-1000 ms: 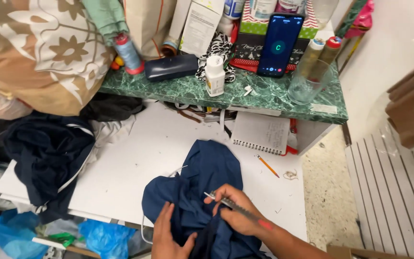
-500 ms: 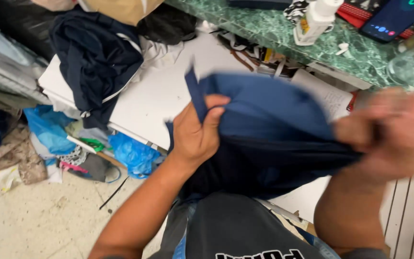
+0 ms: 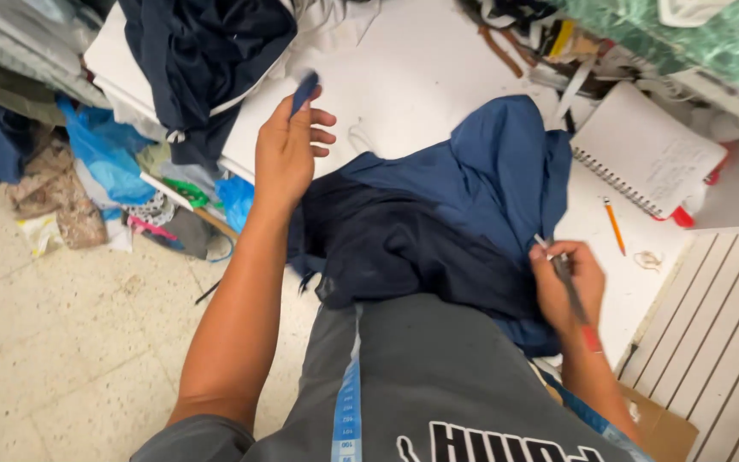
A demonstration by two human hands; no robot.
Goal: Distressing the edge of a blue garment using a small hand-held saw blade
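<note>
Navy garment (image 3: 472, 184) lay bunched on the white table (image 3: 404, 77); the left hand (image 3: 288, 150) pinched its strip-like end, the right hand (image 3: 568, 287) gripped a thin tool (image 3: 568, 287) against the cloth. Keeping that strip taut and the cloth flat seemed wise. A notebook (image 3: 643, 145) and pencil (image 3: 614, 225) lay nearby.

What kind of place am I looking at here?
Most likely a small tailoring or sewing workroom: blue cloth spread on a white table, a measuring tape hanging at the person's front, and more garments heaped nearby.
</note>
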